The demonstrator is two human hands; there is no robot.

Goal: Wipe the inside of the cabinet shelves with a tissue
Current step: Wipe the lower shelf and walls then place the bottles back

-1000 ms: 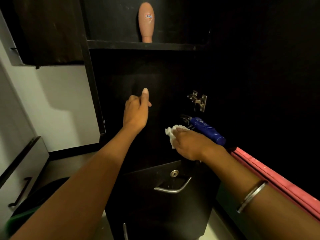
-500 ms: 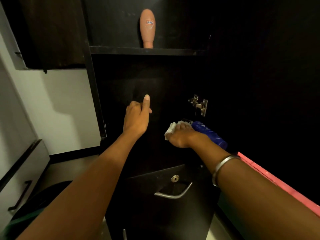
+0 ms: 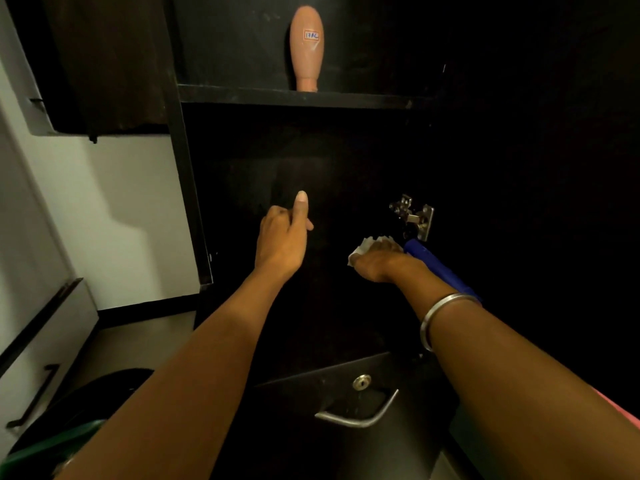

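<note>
White tissue (image 3: 363, 247) is lying crumpled on the dark floor of the lower cabinet (image 3: 346, 161) compartment, showing only where it pokes out ahead of and to the left of the right hand (image 3: 381, 263). That hand is lying palm down on the tissue with fingers bent over it, pressing it to the surface. Just to its right a blue bottle (image 3: 436, 265) is lying on its side, touching or nearly touching the wrist, which is wearing a metal bangle (image 3: 440, 313). Behind the bottle a metal hinge (image 3: 414, 216) is sitting on the right wall. The left hand (image 3: 282, 240) is reaching into the same compartment, well apart from the tissue, fingers curled into the palm, thumb pointing straight up, holding nothing. Above, a shelf (image 3: 294, 97) is carrying an upright tan bottle (image 3: 306, 51) with a small label. Below the arms, a dark drawer (image 3: 346, 427) with a lock (image 3: 362, 382) and a metal handle (image 3: 360, 415) is projecting toward the camera.
</note>
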